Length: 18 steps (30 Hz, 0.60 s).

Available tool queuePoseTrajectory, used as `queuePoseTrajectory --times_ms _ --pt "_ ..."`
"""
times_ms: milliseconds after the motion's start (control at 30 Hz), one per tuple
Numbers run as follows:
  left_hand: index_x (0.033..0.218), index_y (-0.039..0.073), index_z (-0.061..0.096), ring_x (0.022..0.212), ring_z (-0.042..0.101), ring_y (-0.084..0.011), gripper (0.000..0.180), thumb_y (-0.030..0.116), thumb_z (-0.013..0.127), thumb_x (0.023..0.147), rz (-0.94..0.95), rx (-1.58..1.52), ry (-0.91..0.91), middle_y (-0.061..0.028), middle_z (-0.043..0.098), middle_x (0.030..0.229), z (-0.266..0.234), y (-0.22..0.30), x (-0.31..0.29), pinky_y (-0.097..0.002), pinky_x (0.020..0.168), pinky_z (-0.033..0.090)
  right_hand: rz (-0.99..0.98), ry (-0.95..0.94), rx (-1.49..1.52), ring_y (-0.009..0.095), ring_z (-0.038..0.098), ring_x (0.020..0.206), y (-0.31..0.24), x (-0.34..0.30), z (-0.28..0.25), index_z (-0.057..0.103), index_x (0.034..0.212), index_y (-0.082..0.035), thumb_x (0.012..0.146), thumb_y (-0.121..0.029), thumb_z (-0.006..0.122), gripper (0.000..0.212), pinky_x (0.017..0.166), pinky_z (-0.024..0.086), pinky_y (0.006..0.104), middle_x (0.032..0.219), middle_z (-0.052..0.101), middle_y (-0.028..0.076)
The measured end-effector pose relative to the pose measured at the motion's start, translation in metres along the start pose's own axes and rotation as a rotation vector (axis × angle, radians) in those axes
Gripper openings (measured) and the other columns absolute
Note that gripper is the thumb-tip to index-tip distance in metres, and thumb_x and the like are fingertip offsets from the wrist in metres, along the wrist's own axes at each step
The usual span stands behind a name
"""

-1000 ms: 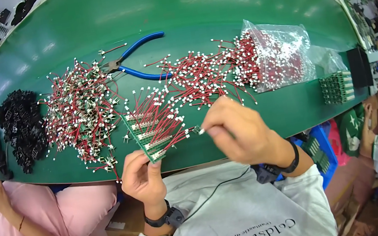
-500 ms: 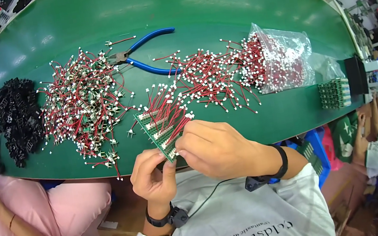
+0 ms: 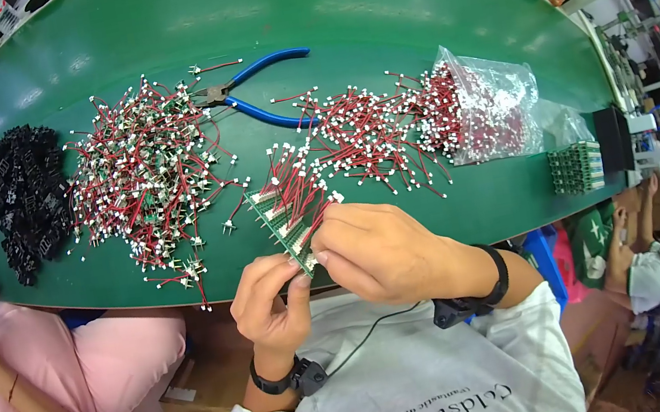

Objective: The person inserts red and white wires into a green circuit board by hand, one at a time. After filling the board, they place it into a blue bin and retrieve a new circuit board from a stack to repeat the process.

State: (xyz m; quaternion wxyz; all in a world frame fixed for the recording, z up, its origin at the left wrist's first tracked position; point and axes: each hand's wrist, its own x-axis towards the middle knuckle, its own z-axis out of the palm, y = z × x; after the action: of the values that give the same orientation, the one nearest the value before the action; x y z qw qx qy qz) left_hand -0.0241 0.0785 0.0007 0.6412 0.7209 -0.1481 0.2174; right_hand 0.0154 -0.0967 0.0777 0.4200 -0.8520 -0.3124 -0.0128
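A green circuit board [image 3: 285, 229] is tilted up above the near table edge, with rows of white connectors and many red wire leads [image 3: 291, 179] standing out from it. Thumb and fingers of my left hand [image 3: 270, 299] are closed on its near end. Against the board's right side, the fingers of my right hand [image 3: 377, 250] are pinched together close to the wires; they hide whatever is between them. Metal pins poke from the board's left edge. Just beyond lies a loose spread of red wire leads with white plugs [image 3: 362, 135].
Left of the board lie a heap of wired connectors [image 3: 146, 176] and black plastic parts [image 3: 28, 200]. Blue-handled cutters [image 3: 271, 115] rest behind. Rightward are a clear bag of leads [image 3: 496, 104] and stacked boards [image 3: 576, 168]. A person in pink [image 3: 17, 372] sits at left.
The board and both hands have shifted slightly to the right in the picture. My left hand still grips the board and my right fingers stay pinched beside it.
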Motion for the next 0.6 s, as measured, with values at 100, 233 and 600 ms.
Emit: queuePoseTrajectory --times_ms 100,233,600 --pt "0.096 -0.005 0.067 0.077 0.064 -0.0230 0.019 -0.008 0.070 0.077 0.001 0.007 -0.004 -0.0159 0.067 0.091 0.0004 0.0002 0.0007 -0.0297 0.068 0.052 0.010 -0.002 0.023 0.031 0.055 0.068 0.0007 0.0005 0.0003 0.056 0.087 0.000 0.080 0.002 0.062 0.009 0.059 0.047 0.0407 0.079 0.053 0.012" --pt "0.095 -0.005 0.067 0.076 0.064 -0.0231 0.019 -0.008 0.070 0.077 0.004 0.013 0.000 -0.0157 0.067 0.090 0.0000 -0.0001 0.0016 -0.0297 0.067 0.052 0.020 -0.017 0.049 0.032 0.055 0.067 0.0004 0.0009 0.0007 0.056 0.087 0.000 0.080 0.002 0.062 0.009 0.059 0.046 0.0408 0.079 0.053 0.013" --pt "0.093 -0.006 0.067 0.073 0.064 -0.0235 0.019 -0.009 0.071 0.075 0.041 0.031 0.006 -0.0157 0.067 0.087 0.0022 0.0004 0.0017 -0.0298 0.064 0.051 0.009 -0.029 0.016 0.032 0.057 0.067 -0.0006 0.0001 -0.0014 0.056 0.086 0.000 0.080 0.001 0.062 0.009 0.058 0.047 0.0407 0.079 0.054 0.013"
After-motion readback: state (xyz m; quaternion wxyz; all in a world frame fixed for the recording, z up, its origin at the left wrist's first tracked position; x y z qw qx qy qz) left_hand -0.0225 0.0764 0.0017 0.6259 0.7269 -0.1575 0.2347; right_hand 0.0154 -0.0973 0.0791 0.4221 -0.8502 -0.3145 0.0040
